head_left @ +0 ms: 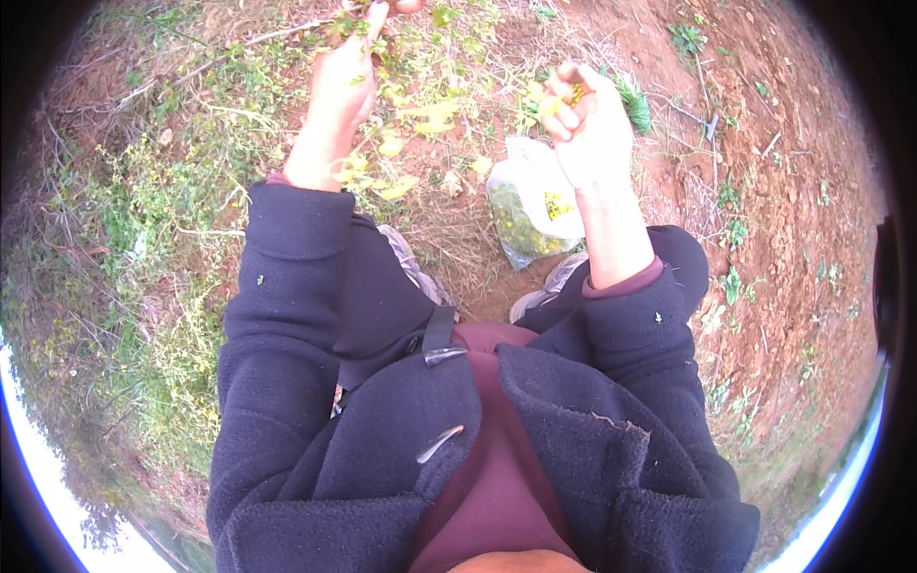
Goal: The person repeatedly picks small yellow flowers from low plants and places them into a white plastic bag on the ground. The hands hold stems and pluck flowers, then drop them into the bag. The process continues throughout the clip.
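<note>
At the upper left, my left hand (351,75) grips the stem of a leafy plant (390,93); its fingertips run to the picture's top edge. Pale yellow flowers (397,188) hang blurred below and beside this hand. My right hand (591,122) is turned palm up, its fingers curled around small yellow flowers (577,93). Just below it, on the ground, stands a clear plastic bag (512,208). Yellow flower heads (555,205) show at the bag's opening, and more yellow and green plant matter fills its lower part.
My shoes (412,261) flank the bag area. Weeds with small yellow blooms (143,190) cover the ground at left, crossed by a dry stick (208,66). Reddish bare soil (802,179) spreads at right. A green bundle (634,107), unclear in kind, lies beside my right hand.
</note>
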The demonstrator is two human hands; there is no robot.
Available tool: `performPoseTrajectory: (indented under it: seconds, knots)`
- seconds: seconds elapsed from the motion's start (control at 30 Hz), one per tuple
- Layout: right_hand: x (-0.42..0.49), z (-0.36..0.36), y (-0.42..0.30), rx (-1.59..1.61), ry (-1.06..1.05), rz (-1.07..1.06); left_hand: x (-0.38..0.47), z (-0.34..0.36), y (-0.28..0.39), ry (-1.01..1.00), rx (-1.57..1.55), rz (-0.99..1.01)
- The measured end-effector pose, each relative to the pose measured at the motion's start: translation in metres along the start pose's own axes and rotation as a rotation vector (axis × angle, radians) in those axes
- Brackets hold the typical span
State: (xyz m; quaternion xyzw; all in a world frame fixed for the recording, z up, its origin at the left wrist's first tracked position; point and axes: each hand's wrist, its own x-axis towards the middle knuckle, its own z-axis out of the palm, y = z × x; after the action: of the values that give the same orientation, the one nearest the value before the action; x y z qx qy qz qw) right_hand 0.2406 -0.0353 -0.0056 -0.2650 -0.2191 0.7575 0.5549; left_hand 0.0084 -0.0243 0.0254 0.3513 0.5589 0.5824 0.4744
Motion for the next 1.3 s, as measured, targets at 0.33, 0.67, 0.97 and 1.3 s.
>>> performPoseTrajectory:
  seconds: [0.33, 0.67, 0.97, 1.3]
  knots:
    - [-0.004, 0.021, 0.014, -0.538, -0.164, 0.175, 0.003, 0.005, -0.013, -0.187, 0.504, 0.377]
    - [0.002, 0.017, 0.037, -0.371, -0.11, 0.243, 0.013, 0.003, -0.038, -0.155, 0.944, 0.604]
    - [-0.006, 0.012, 0.024, -0.35, -0.25, 0.285, 0.0, 0.015, -0.013, -0.098, 0.096, -0.025]
    - [-0.017, 0.015, 0.022, -0.227, -0.229, 0.404, -0.002, 0.014, -0.01, -0.028, 0.134, -0.077]
